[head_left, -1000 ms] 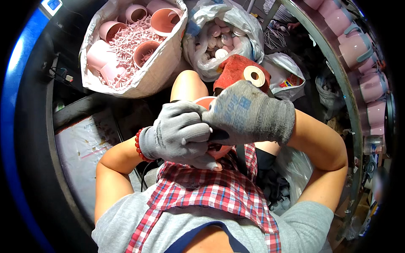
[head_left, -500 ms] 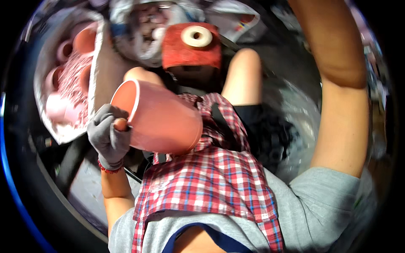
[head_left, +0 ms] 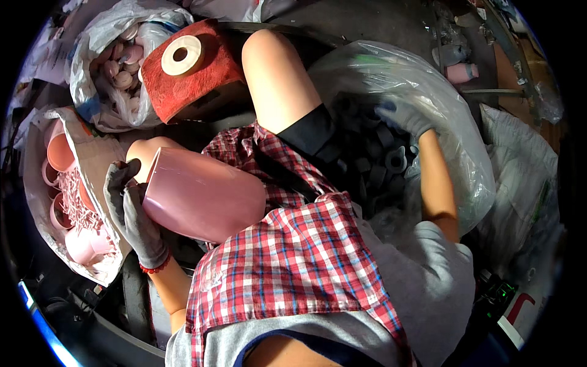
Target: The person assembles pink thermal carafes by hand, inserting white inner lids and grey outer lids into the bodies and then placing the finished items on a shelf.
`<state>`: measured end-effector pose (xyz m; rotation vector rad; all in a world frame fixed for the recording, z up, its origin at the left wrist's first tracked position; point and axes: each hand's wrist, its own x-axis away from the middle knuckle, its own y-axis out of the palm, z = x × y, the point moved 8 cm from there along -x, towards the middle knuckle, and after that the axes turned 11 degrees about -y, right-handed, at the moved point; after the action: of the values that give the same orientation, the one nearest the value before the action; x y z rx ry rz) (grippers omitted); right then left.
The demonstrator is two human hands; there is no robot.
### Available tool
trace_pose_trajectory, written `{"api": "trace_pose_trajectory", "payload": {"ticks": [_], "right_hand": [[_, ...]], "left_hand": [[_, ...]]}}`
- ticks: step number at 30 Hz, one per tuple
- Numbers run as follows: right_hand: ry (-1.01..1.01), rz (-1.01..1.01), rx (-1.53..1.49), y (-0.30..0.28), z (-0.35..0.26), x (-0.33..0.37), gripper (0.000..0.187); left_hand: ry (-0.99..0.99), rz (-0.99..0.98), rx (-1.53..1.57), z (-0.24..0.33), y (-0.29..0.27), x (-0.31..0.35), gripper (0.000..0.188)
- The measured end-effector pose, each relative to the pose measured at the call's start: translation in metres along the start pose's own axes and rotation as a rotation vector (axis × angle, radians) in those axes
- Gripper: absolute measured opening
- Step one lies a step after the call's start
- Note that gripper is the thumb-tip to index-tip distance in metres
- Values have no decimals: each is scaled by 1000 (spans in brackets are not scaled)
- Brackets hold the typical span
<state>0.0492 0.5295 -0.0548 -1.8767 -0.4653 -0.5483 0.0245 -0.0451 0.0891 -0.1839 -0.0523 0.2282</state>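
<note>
Lowers right hand (head_left: 406,119) to dark pieces (head_left: 376,177) inside clear bag (head_left: 474,159), toward right edge | keeps left hand (head_left: 136,220) at pink cup (head_left: 208,196) rim | cannot tell grips | apparently leaves cup one-handed

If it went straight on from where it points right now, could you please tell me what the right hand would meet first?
Most likely the dark pieces heaped in the clear plastic bag; depth is unclear, so the right hand may already touch them.
</note>
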Motion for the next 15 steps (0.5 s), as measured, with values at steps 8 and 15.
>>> {"api": "trace_pose_trajectory", "payload": {"ticks": [8,15], "right_hand": [[-131,66,506,131,83,-83,60],[-246,274,428,117,86,-113,51]], "left_hand": [[-78,-265,145,-3,8,-7,74],[-197,-473,302,11,0,3,124]]}}
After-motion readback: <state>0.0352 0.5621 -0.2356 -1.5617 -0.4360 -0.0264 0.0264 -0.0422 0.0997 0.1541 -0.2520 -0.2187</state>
